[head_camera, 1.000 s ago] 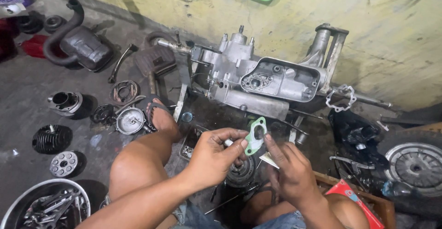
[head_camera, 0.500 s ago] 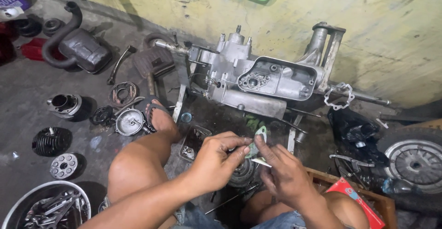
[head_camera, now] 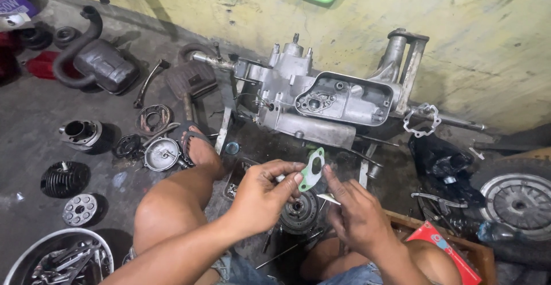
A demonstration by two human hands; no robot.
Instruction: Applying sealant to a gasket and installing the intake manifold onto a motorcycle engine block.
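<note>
At 6 o'clock below the engine case (head_camera: 338, 98), my left hand (head_camera: 267, 196) pinches the green gasket (head_camera: 313, 168), raised again; right hand (head_camera: 356, 216) now touches its edge, grip half-curled around a thin blade (head_camera: 328, 198).

Single head-worn view, looking steeply down and forward from a seated person's eye level, close over the left hand (head_camera: 265, 193) and right hand (head_camera: 354, 216), facing the engine case (head_camera: 327, 104) and yellow wall (head_camera: 482, 44) beyond.
</note>
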